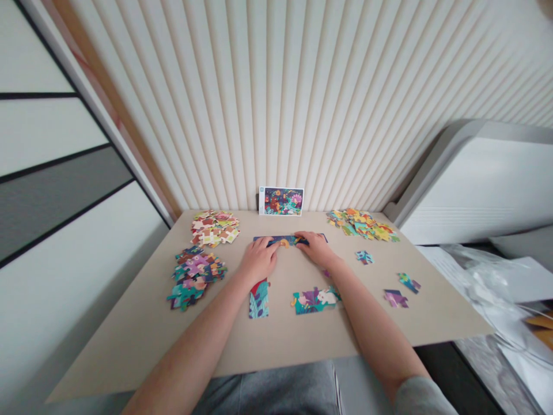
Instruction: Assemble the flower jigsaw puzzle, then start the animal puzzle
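The left hand [259, 260] and right hand [314, 249] lie over a joined jigsaw strip [280, 240] on the bench [129, 346], neither clearly clenched nor gripping. A leafy section [258, 298] and rabbit section [315, 301] lie assembled nearby; most pieces remain in a pale pile [215, 227], a teal-purple pile [196, 276] and an orange pile [360, 225], below a picture card [280, 200].

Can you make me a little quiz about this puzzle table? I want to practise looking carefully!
1. True or false: the person's left hand and right hand both touch the long dark blue strip of joined cardboard puzzle pieces.

2. Which heap lies on the right hand's side of the beige tabletop?
A. teal-and-purple heap
B. orange-and-yellow heap
C. cream-and-pink heap

3. What leans against the ribbed cream wall?

Key:
1. True
2. B
3. A small rectangular colourful picture card
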Tool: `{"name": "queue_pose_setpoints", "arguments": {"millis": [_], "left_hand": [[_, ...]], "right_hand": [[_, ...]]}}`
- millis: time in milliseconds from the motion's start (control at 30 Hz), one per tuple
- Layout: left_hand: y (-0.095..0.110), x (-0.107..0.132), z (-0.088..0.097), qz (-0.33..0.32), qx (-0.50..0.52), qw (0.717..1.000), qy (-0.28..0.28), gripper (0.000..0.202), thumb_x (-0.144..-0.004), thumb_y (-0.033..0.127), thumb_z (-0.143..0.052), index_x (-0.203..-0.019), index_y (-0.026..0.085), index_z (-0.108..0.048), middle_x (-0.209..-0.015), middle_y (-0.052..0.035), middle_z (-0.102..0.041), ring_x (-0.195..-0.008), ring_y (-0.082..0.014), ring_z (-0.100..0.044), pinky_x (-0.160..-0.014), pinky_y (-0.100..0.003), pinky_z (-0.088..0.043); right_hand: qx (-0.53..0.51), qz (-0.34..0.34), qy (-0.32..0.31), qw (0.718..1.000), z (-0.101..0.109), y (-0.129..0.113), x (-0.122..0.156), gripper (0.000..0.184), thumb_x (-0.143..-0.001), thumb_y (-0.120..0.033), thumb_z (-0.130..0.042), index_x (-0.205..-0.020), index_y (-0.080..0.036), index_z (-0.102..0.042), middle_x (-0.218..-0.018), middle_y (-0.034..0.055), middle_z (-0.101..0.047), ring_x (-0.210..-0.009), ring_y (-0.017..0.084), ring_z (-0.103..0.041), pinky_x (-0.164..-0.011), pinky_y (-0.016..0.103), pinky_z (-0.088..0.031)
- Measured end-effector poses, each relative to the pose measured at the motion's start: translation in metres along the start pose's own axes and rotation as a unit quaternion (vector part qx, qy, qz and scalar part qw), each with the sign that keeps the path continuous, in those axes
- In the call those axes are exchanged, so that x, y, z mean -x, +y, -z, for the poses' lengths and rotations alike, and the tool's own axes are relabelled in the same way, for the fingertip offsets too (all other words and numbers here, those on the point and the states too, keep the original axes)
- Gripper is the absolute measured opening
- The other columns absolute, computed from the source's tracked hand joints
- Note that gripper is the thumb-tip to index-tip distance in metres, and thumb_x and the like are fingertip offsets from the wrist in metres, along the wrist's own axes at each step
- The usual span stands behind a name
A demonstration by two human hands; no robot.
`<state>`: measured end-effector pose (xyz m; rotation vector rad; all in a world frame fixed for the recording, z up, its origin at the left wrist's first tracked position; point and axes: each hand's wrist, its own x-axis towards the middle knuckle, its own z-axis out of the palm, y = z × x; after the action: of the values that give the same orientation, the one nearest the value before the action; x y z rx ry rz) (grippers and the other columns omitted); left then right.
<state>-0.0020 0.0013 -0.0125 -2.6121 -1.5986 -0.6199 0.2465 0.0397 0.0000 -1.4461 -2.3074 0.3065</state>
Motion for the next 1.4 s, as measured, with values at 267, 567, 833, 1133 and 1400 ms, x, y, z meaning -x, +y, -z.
{"name": "queue_pose_setpoints", "arguments": {"millis": [267,567,833,1133,1400], "left_hand": [[0.000,0.001,-0.002,0.001,-0.004,1.000,0.005,0.041,-0.098,0.024,-0.049,-0.137,0.031,-0.061,-0.137,-0.0088,-0.057,-0.125,-0.0269,-0.052,-0.105,-0.044,-0.043],[0.001,0.000,-0.001,0.008,0.001,1.000,0.000,0.043,-0.096,0.022,-0.050,-0.137,0.029,-0.061,-0.137,-0.0093,-0.057,-0.125,-0.0277,-0.051,-0.105,-0.045,-0.042],[0.001,0.001,-0.001,0.002,-0.011,1.000,0.004,0.042,-0.097,0.023,-0.048,-0.137,0.028,-0.060,-0.138,-0.0096,-0.057,-0.125,-0.0277,-0.051,-0.104,-0.044,-0.043],[0.000,0.001,0.000,-0.001,-0.005,1.000,0.003,0.042,-0.097,0.023,-0.049,-0.136,0.030,-0.061,-0.138,-0.0088,-0.057,-0.125,-0.0269,-0.052,-0.104,-0.043,-0.043],[-0.004,0.001,-0.004,-0.012,-0.006,1.000,0.005,0.042,-0.097,0.022,-0.049,-0.136,0.030,-0.062,-0.138,-0.0080,-0.058,-0.125,-0.0265,-0.052,-0.105,-0.043,-0.043]], "right_hand": [[0.050,0.021,-0.005,0.999,0.003,-0.010,0.002,0.031,-0.099,-0.028,-0.056,-0.127,-0.034,-0.070,-0.133,0.0037,-0.067,-0.122,0.023,-0.058,-0.104,0.041,-0.039],[0.133,0.037,-0.039,0.990,0.007,-0.022,-0.001,0.031,-0.102,-0.032,-0.051,-0.124,-0.038,-0.072,-0.131,0.0051,-0.067,-0.119,0.025,-0.057,-0.101,0.043,-0.035],[0.093,0.006,-0.008,0.996,0.001,-0.017,0.001,0.035,-0.100,-0.031,-0.056,-0.134,-0.031,-0.064,-0.132,0.0070,-0.067,-0.120,0.025,-0.057,-0.100,0.040,-0.039],[0.040,-0.006,-0.001,0.999,0.009,0.019,0.008,0.026,-0.098,-0.029,-0.058,-0.119,-0.030,-0.074,-0.131,0.0043,-0.068,-0.119,0.022,-0.060,-0.104,0.039,-0.043],[0.006,0.015,0.021,1.000,0.032,-0.015,0.033,0.030,-0.099,-0.028,-0.057,-0.125,-0.023,-0.071,-0.130,0.0093,-0.068,-0.119,0.023,-0.063,-0.106,0.039,-0.046]]}}
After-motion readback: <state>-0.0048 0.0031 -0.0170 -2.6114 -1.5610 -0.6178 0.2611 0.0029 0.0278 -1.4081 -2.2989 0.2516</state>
